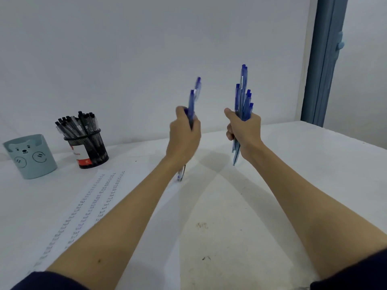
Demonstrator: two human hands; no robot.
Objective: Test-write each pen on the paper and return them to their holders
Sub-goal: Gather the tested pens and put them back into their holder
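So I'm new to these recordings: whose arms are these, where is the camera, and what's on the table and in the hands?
There is no machine here: a person wears a camera on the head, looking forward and down, so both bare arms reach into view. The left hand grips a few blue pens; the right hand grips a bigger bunch of blue pens, fingers curled round them. On the white table lie a sheet of paper with rows of test scribbles, a black mesh pen holder full of black pens, and a light blue cup with a bear face; its inside is hidden.
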